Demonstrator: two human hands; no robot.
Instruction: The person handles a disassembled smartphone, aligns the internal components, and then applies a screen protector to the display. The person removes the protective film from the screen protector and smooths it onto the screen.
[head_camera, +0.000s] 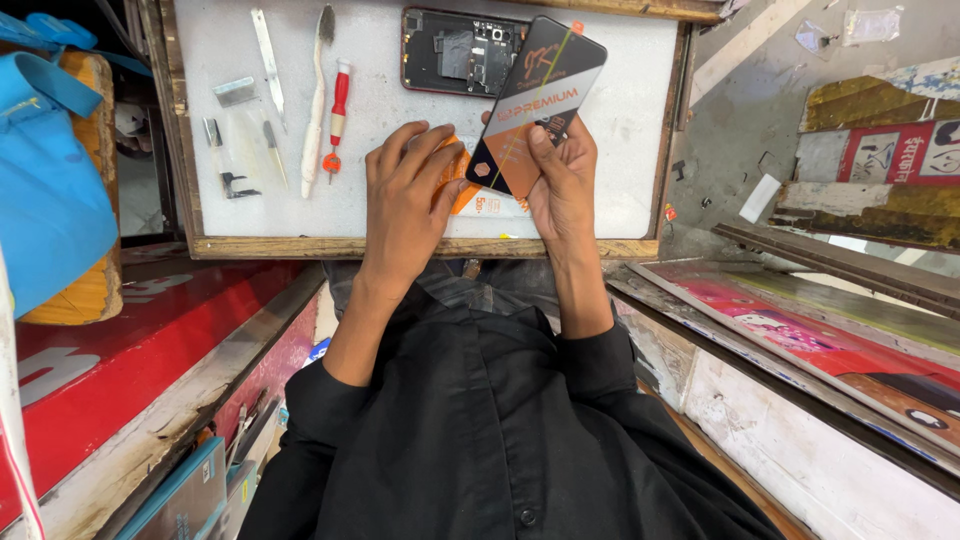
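While the head camera looks down, the right hand (560, 185) grips a black-and-orange flat packet (535, 105), which rises toward one o'clock from its fingers. At nine o'clock of that hand, the left hand (408, 195) lies curled, fingers touching an orange wrapper (462, 190) on the white work tray (620, 120), beneath the packet's lower corner.

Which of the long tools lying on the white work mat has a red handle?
The small screwdriver, lying between the pale brush and the left hand. Its handle is red and white; the tweezers and the other small tools are plain metal.
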